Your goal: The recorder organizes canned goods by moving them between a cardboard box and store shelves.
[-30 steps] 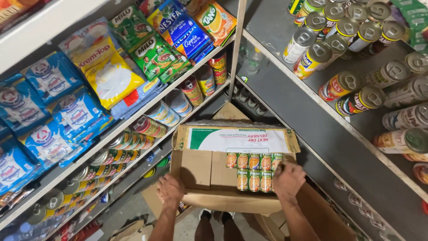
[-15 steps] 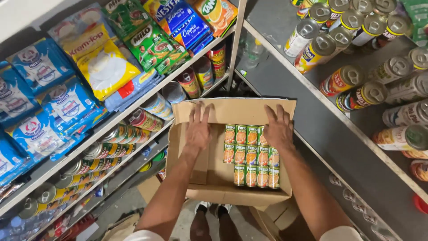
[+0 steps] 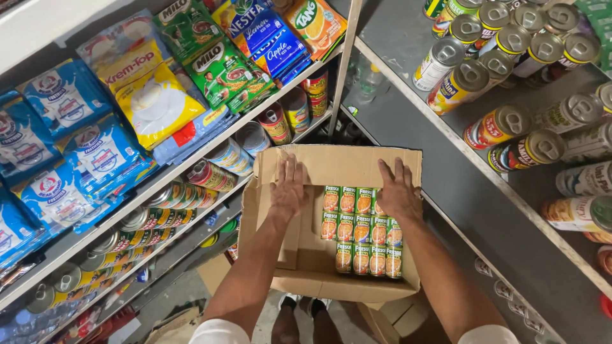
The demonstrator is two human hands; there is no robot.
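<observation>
Both hands — left (image 3: pixel 290 188), right (image 3: pixel 396 190) — flat on cardboard box (image 3: pixel 299 261) far flap.

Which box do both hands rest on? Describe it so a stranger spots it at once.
Between the two shelf racks sits a brown cardboard box. The left hand and right hand press its far flap. Unlike the shelves' loose tins, its small green-and-orange cans stand in neat rows.

Both arms reach forward, bare — the left hand (image 3: pixel 289 188) and right hand (image 3: pixel 396 189) lie palms down, fingers spread and flat, well apart.
</observation>
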